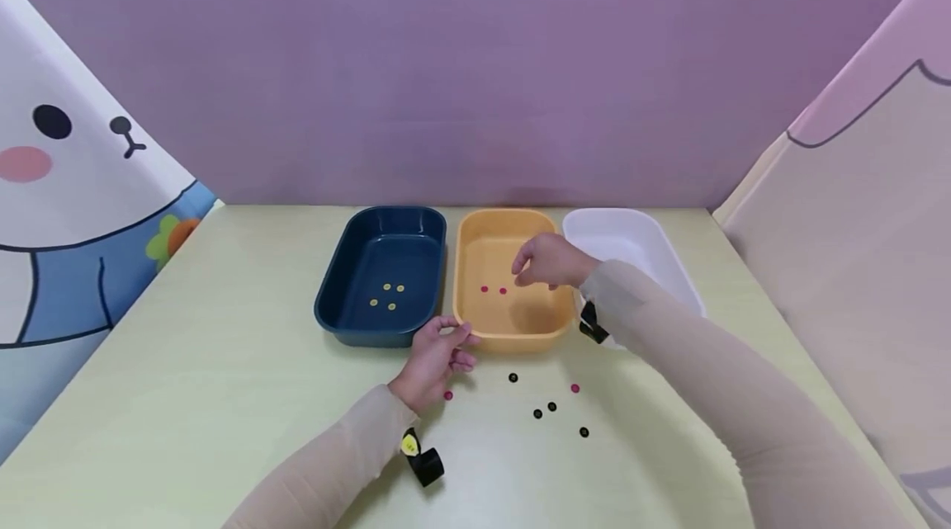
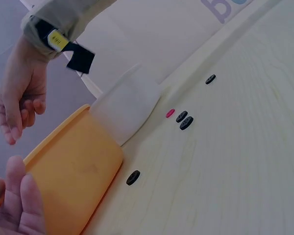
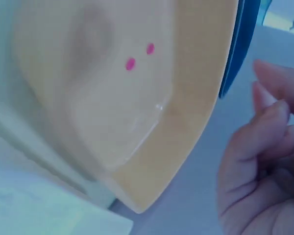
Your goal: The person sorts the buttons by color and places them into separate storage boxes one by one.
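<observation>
My left hand (image 1: pixel 434 360) is at the near left corner of the orange tray (image 1: pixel 513 342), its fingertips right at the rim. In the left wrist view, its extended fingers (image 2: pixel 20 196) overlap the tray's outer wall. Above the right part of that tray hangs my right hand (image 1: pixel 553 261), palm down, fingers loosely bent and nothing visible in them. Two pink buttons (image 1: pixel 494 290) lie on the tray floor. One more pink button (image 1: pixel 448 395) is on the table by my left hand, another pink button (image 1: pixel 575 388) farther right.
A dark blue tray (image 1: pixel 334 329) with several yellow buttons (image 1: pixel 387 287) stands left of the orange one. A white tray (image 1: pixel 672 265), partly hidden by my right arm, stands on the right. Several black buttons (image 1: pixel 552 407) are scattered on the table in front.
</observation>
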`<control>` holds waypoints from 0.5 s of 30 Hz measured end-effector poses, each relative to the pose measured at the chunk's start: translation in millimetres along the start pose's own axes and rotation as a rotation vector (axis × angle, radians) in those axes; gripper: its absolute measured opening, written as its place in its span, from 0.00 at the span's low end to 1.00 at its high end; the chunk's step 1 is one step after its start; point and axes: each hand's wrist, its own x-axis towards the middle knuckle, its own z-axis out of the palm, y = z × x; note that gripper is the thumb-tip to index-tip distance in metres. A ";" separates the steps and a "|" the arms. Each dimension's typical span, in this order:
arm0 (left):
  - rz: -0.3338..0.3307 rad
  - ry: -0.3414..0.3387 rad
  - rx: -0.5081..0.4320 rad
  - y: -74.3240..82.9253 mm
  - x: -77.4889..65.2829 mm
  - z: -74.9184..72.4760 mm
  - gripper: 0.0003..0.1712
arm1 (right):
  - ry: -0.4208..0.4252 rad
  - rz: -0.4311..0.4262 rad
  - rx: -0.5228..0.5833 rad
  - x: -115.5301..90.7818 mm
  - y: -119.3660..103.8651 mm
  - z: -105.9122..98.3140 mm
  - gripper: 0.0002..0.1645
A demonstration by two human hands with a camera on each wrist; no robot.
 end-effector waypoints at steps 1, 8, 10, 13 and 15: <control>0.000 0.000 -0.001 0.0 0.0 -0.5 0.05 | 0.013 -0.032 0.005 -3.9 1.5 2.2 0.11; 0.009 -0.007 -0.002 0.0 -0.6 -0.9 0.06 | 0.111 -0.230 0.052 -30.5 19.0 21.1 0.13; 0.010 -0.003 0.002 -0.2 -0.2 -0.8 0.06 | 0.107 -0.239 0.074 -38.2 25.1 26.3 0.13; -0.002 0.004 0.010 0.0 0.8 -1.1 0.05 | 0.068 -0.220 0.115 -51.5 34.7 33.7 0.13; -0.008 0.006 0.011 0.2 1.4 -1.8 0.05 | 0.023 -0.201 0.144 -60.4 42.1 38.0 0.11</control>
